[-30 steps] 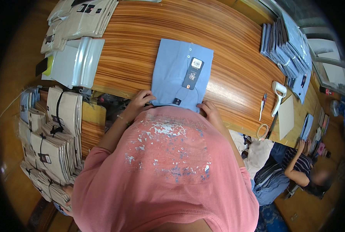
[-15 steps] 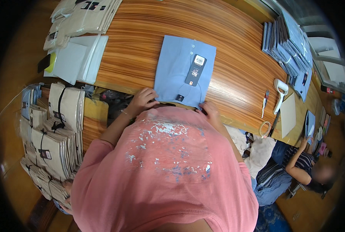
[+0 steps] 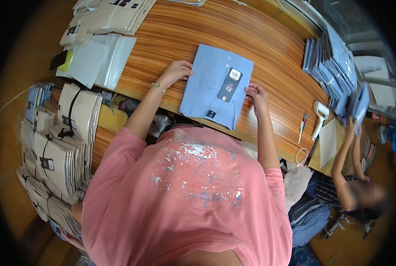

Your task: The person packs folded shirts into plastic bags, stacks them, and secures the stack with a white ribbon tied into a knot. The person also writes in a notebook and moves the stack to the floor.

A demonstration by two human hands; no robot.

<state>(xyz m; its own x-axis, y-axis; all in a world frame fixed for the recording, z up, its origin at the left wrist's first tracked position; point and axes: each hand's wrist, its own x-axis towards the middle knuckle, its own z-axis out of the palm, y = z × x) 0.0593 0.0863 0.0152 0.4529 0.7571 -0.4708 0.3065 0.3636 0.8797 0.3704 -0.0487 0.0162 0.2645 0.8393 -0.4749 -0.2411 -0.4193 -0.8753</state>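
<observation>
A: Your left hand (image 3: 178, 72)?
B: Fingers curled at the left edge of the shirt (image 3: 201, 84); can't tell if they pinch.
A: Your right hand (image 3: 257, 96)?
B: Fingertips close together at its right edge, grip unclear. Shirt flat on table (image 3: 280, 104), between your hands.

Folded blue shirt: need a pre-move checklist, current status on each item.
1. Left hand at the folded blue shirt: ok, fingertips at its left edge.
2. Right hand at the shirt: ok, fingertips at its right edge.
3. Dark tag lying on the shirt front, printed side up: ok.
4. White-handled tool apart from the shirt: ok, it lies well to the right on the table.
5. Shirt's bottom edge fully supported: cannot tell, it lies close to the table's near edge.
6. Underside smooth: cannot tell, hidden.
</observation>
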